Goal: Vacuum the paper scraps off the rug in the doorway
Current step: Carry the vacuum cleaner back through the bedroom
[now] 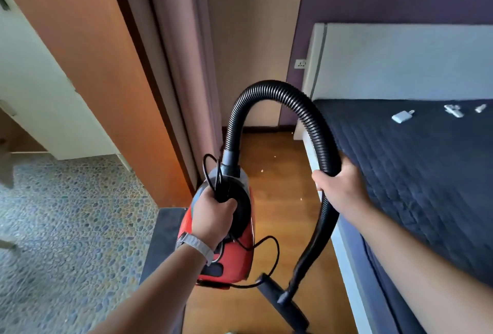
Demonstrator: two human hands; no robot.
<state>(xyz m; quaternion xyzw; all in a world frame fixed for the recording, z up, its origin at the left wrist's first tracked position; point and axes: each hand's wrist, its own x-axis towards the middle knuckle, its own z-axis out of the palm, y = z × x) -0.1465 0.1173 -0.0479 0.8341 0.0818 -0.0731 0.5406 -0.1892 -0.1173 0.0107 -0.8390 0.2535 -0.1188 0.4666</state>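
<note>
Head view: we carry the red canister vacuum, left hand clenched round its top, right hand gripping the black ribbed hose, by the dark grey doorway rug; setting down and plugging in likely come next.

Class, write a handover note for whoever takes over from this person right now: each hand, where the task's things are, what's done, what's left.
Left hand: grips the red vacuum cleaner by its top handle, with loops of the cord.
Right hand: grips the black hose.
Floor nozzle: low, over the wooden floor, beside the bed.
Grey rug: in the doorway, left of the vacuum.
Paper scraps: a few lie on the wood ahead.
Done: vacuum in hand.
Left: probably plug in, then vacuum the rug.
</note>
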